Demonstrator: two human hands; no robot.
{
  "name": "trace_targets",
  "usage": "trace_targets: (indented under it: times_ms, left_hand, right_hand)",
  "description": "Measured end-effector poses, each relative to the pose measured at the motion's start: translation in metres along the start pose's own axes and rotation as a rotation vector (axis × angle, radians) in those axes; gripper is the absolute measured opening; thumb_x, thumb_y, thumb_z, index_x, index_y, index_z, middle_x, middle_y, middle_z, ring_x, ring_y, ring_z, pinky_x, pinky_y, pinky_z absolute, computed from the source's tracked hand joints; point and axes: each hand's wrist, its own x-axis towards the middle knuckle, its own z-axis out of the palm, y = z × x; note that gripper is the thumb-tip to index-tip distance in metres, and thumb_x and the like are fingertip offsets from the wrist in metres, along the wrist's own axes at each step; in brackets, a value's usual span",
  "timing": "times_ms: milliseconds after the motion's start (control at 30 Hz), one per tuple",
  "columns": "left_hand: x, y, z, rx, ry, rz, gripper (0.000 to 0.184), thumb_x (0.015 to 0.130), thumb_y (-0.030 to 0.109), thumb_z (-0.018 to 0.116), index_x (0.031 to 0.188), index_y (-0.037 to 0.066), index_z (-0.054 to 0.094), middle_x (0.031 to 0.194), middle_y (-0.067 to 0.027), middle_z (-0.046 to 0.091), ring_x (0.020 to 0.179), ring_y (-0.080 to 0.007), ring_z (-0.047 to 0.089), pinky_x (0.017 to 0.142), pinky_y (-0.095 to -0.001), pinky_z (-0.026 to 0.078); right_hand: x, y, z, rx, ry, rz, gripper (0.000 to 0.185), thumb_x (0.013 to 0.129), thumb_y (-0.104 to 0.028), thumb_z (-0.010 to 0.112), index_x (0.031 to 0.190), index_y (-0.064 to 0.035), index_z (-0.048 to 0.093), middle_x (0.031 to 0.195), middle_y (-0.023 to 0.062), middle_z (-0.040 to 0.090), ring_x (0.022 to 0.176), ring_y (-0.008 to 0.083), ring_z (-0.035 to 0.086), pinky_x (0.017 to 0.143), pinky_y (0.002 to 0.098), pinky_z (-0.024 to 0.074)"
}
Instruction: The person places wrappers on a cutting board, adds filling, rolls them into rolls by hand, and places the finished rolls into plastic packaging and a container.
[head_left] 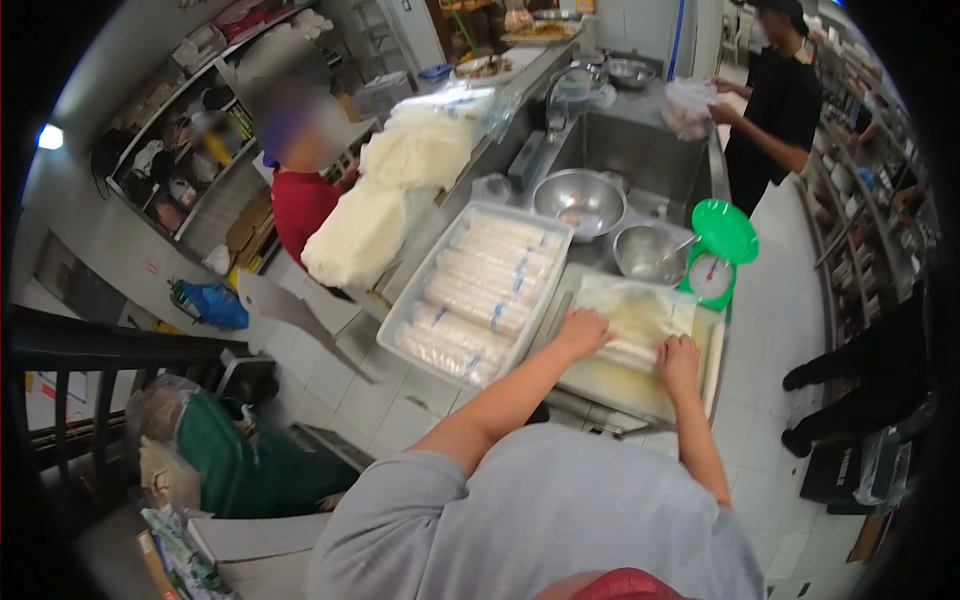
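Note:
My left hand (584, 333) and my right hand (679, 360) rest on the two ends of a pale roll (632, 352) in a clear sheet on a cutting board (612, 385). The fingers of both hands are curled down onto it. Just beyond the roll, a flat yellowish patch (645, 312) shows under or on the sheet. Left of the board, a white plastic tub (399, 347) holds several wrapped rolls (490, 285) with blue marks.
Beyond the board are a metal bowl (640, 255) with a spoon, a larger bowl (580, 203), a green scale (712, 275) and a sink (650, 150). A person in red (300, 205) stands left; a person in black (775, 110) holds a plastic bag (690, 105) at right.

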Motion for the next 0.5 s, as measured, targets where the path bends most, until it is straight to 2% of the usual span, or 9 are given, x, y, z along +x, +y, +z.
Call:
trace_targets:
  times_ms: [67, 100, 167, 267, 367, 433, 500]
  left_hand:
    - [-0.014, 0.003, 0.032, 0.039, 0.158, 0.021, 0.035, 0.085, 0.043, 0.054, 0.097, 0.012, 0.063, 0.102, -0.013, 0.06, 0.101, -0.0319, 0.054, 0.084, -0.0484, 0.038]
    - [-0.026, 0.014, 0.04, -0.024, 0.141, 0.072, 0.034, 0.084, 0.043, 0.055, 0.097, 0.012, 0.063, 0.101, -0.0126, 0.059, 0.101, -0.0309, 0.053, 0.084, -0.0475, 0.038]
    - [-0.017, 0.015, 0.009, -0.104, 0.153, 0.171, 0.032, 0.082, 0.041, 0.058, 0.096, 0.013, 0.064, 0.101, -0.0118, 0.058, 0.1, -0.029, 0.052, 0.085, -0.0458, 0.037]
    - [-0.021, 0.036, 0.002, -0.175, 0.033, 0.17, 0.032, 0.08, 0.041, 0.061, 0.098, 0.015, 0.064, 0.102, -0.0109, 0.056, 0.1, -0.0284, 0.052, 0.085, -0.0451, 0.038]
    - [-0.024, 0.04, 0.013, -0.104, 0.121, 0.186, 0.035, 0.077, 0.045, 0.062, 0.097, 0.017, 0.064, 0.1, -0.0104, 0.057, 0.101, -0.0304, 0.051, 0.085, -0.0463, 0.037]
    - [-0.023, 0.039, 0.008, -0.134, 0.031, 0.173, 0.033, 0.08, 0.044, 0.061, 0.1, 0.018, 0.065, 0.105, -0.009, 0.057, 0.103, -0.0292, 0.051, 0.087, -0.0458, 0.037]
    - [-0.014, 0.033, 0.006, -0.222, -0.065, 0.121, 0.035, 0.082, 0.047, 0.058, 0.102, 0.019, 0.065, 0.109, -0.0094, 0.057, 0.108, -0.0279, 0.05, 0.089, -0.0463, 0.036]
  right_hand:
    - [-0.025, 0.007, -0.007, -0.173, 0.233, 0.057, 0.032, 0.079, -0.028, 0.064, 0.101, -0.0054, 0.057, 0.093, 0.0186, 0.055, 0.088, 0.0369, 0.054, 0.073, 0.0489, 0.0422]
    - [-0.044, 0.011, -0.021, -0.204, 0.186, 0.222, 0.035, 0.078, -0.027, 0.064, 0.104, -0.0056, 0.056, 0.096, 0.0187, 0.055, 0.09, 0.0374, 0.053, 0.074, 0.0485, 0.0427]
    - [-0.035, 0.007, -0.046, -0.245, 0.145, 0.54, 0.041, 0.078, -0.027, 0.066, 0.11, -0.0058, 0.053, 0.101, 0.0191, 0.054, 0.093, 0.0385, 0.052, 0.077, 0.0477, 0.0437]
    - [-0.053, 0.049, -0.025, -0.147, -0.064, 0.641, 0.037, 0.078, -0.027, 0.065, 0.106, -0.0047, 0.055, 0.102, 0.0197, 0.056, 0.094, 0.0395, 0.054, 0.08, 0.0471, 0.0454]
    - [-0.056, 0.067, -0.015, -0.015, -0.128, 0.637, 0.034, 0.078, -0.027, 0.065, 0.102, -0.003, 0.057, 0.102, 0.0198, 0.057, 0.094, 0.0397, 0.056, 0.079, 0.0461, 0.0469]
    - [-0.057, 0.081, -0.008, 0.013, -0.055, 0.677, 0.03, 0.078, -0.023, 0.064, 0.096, -0.0002, 0.059, 0.097, 0.0209, 0.06, 0.09, 0.0392, 0.059, 0.077, 0.0462, 0.0477]
    - [-0.052, 0.09, -0.016, 0.175, -0.064, 0.697, 0.029, 0.077, -0.02, 0.062, 0.095, 0.0017, 0.06, 0.093, 0.0227, 0.062, 0.088, 0.0398, 0.059, 0.076, 0.045, 0.048]
